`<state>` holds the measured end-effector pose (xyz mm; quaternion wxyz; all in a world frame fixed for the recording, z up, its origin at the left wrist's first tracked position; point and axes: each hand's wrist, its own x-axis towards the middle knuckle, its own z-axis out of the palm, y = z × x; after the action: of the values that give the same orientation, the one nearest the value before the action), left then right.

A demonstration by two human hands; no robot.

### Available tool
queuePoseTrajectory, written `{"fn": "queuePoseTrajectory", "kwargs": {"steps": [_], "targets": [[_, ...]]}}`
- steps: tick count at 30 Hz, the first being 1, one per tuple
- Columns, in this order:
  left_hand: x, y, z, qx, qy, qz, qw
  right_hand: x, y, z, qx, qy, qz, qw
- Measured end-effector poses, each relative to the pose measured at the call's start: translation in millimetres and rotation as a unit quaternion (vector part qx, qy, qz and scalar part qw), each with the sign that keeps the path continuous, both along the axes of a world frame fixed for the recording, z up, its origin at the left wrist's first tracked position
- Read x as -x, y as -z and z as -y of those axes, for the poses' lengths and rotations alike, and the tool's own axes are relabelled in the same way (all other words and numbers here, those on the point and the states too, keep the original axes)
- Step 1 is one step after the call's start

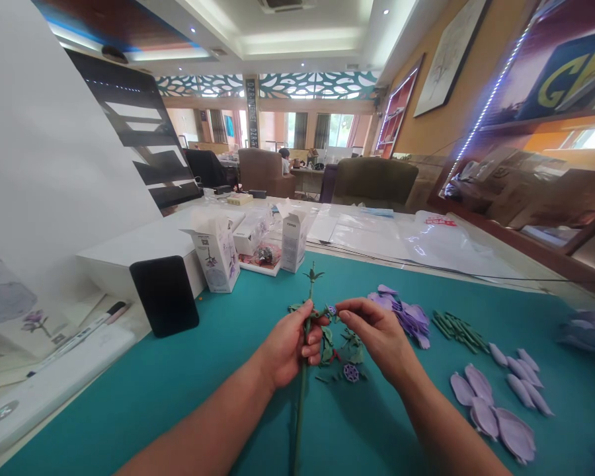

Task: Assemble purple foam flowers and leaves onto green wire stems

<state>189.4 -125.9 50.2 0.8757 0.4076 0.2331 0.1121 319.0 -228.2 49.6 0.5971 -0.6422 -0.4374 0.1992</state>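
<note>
My left hand (295,344) is closed around the green plastic stem (300,410) of an artificial flower. The stem stands nearly upright, with a leafy tip (313,274) above the fist. Beside that fist, a small purple round piece (332,309) sits at the end of a short green side branch. Thumb and index finger of my right hand (377,330) are pinched at the edge of this piece. Below the hands lie green leaf parts (353,347), a purple spoked disc (351,373) and small green bits.
To the right are a purple petal pile (409,317), green rods (461,332), slim lilac pieces (523,377) and broad lilac petals (483,416) on the green mat (218,396). A black phone-like slab (164,295) and white boxes (215,254) stand left. Plastic sheets (416,241) lie behind.
</note>
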Motion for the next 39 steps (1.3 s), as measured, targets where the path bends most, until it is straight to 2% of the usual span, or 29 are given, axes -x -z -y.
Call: {"fn": "queuePoseTrajectory", "kwargs": {"steps": [8, 13, 22, 29, 39], "targets": [[0, -1.6, 6, -0.012, 0.013, -0.001, 1.0, 9, -1.2, -1, 0.003, 0.011, 0.012, 1.0], [0, -1.1, 6, -0.007, 0.013, -0.02, 1.0, 15, -0.2, -1, 0.003, -0.018, -0.013, 1.0], [-1, -2.6, 6, -0.003, -0.006, -0.034, 0.999, 16, 1.6, -2, -0.001, -0.029, -0.012, 1.0], [0, -4.8, 4, 0.005, -0.014, -0.039, 0.999, 6, 2.1, -1, -0.012, 0.008, -0.004, 1.0], [6, -5.7, -13, 0.008, -0.053, 0.045, 0.998, -33, 5.2, 6, -0.036, 0.086, -0.087, 0.992]]}}
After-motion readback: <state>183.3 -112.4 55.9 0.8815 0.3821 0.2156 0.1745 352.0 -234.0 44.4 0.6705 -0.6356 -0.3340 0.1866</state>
